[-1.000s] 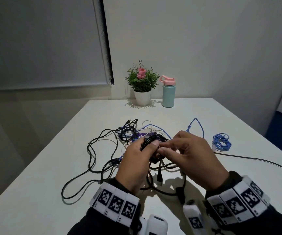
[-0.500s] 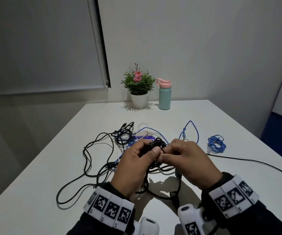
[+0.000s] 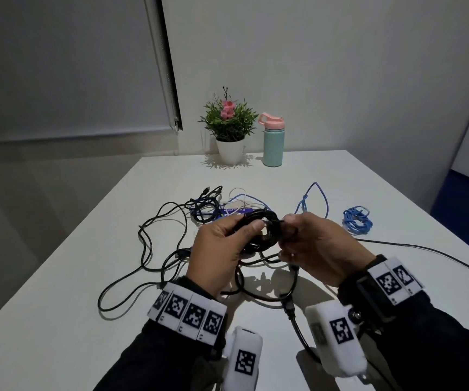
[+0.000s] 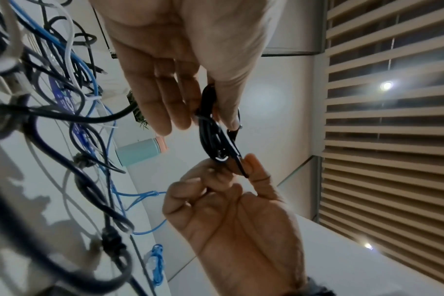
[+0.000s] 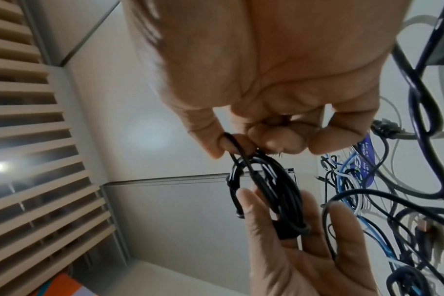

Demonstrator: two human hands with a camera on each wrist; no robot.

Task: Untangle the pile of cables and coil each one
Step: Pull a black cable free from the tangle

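Observation:
A small black cable coil (image 3: 267, 221) is held above the white table (image 3: 58, 320), between both hands. My left hand (image 3: 244, 230) grips one side of it between thumb and fingers; in the left wrist view the coil (image 4: 213, 140) hangs from that pinch (image 4: 207, 124). My right hand (image 3: 289, 230) pinches a strand at the coil's other side, thumb against index finger (image 5: 231, 146) in the right wrist view, where the coil (image 5: 269, 186) shows edge-on. Black cable trails down from the coil to the table under the hands. A tangled pile (image 3: 208, 204) of black, blue and white cables lies just behind.
A coiled blue cable (image 3: 356, 220) lies to the right, with a loose blue loop (image 3: 312, 198) behind the hands. A thin black cable (image 3: 413, 246) runs off right. A potted plant (image 3: 229, 128) and a teal bottle (image 3: 273, 145) stand at the table's far edge.
Both hands have stayed on the black coil. The right hand's fingers have shifted from the coil's top to its right side and now pinch a strand there.

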